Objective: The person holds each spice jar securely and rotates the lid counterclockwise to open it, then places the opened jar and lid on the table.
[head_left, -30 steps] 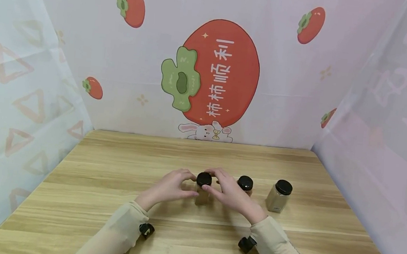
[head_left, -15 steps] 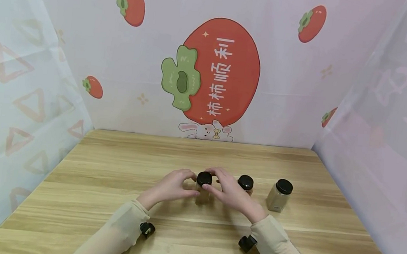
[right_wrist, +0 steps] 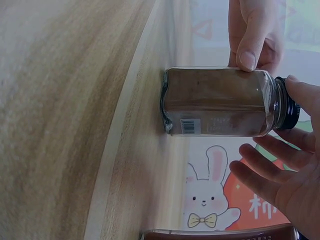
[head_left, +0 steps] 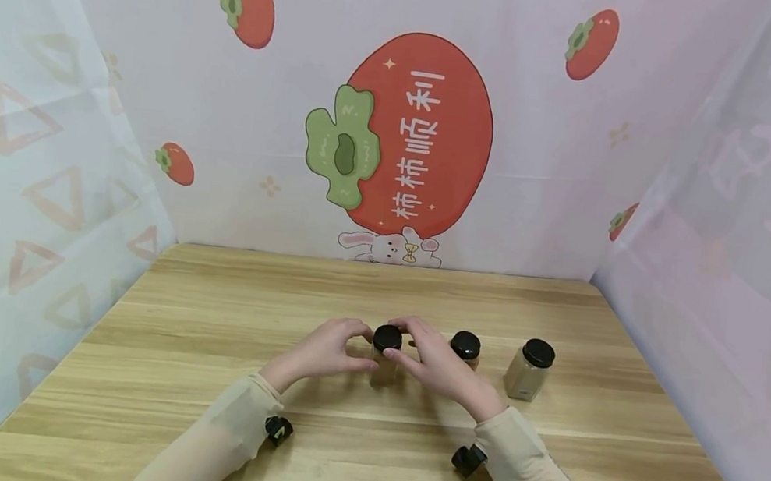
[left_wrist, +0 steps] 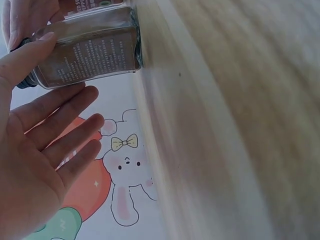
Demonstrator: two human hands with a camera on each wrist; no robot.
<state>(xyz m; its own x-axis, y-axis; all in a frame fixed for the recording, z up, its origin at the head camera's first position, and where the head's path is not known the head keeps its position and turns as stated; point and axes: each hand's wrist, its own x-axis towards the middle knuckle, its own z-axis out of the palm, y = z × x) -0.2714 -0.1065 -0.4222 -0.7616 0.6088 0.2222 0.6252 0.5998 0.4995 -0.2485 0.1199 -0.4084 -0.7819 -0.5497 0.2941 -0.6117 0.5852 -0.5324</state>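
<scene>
A clear glass spice jar of brown powder stands upright on the table between both hands, its black screw lid on top. My left hand holds the jar's body, thumb on the near side and forefinger on the far side. In the left wrist view, the other fingers of that hand spread away from the glass. My right hand pinches the lid between thumb and forefinger. The right wrist view has the jar with a barcode sticker low on it, its base on the table.
Right of my right hand stands a second black-lidded jar, partly hidden by that hand. Farther right is a third jar of paler powder. A printed cloth rises behind the wooden table and along both sides.
</scene>
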